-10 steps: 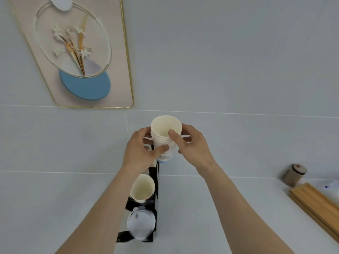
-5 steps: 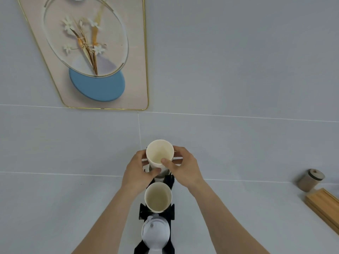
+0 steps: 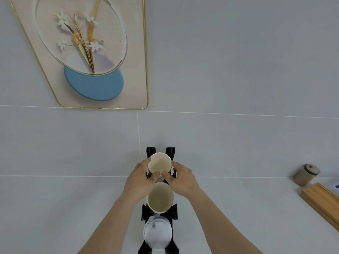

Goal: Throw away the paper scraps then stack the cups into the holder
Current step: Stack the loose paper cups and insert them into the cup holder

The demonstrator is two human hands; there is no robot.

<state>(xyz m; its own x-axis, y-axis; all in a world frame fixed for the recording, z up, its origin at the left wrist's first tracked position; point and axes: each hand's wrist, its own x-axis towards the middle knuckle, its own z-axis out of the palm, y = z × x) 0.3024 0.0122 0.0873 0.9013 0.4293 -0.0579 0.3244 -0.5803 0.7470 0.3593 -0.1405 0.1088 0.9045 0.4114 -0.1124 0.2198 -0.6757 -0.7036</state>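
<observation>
No text, label, brand, number or sign can be read anywhere in the head view. The framed picture (image 3: 88, 52) on the far left wall shows only flowers and a blue disc, no lettering. The paper cups (image 3: 159, 163) in the black holder (image 3: 169, 151) show plain cream insides with no print. The white lids (image 3: 157, 233) at the near end of the holder carry no legible marking. At the far right edge, past the wooden tray (image 3: 321, 200) and the small round jar (image 3: 306, 174), a pale item (image 3: 336, 186) bears a small blue mark, too cut off to read.
</observation>
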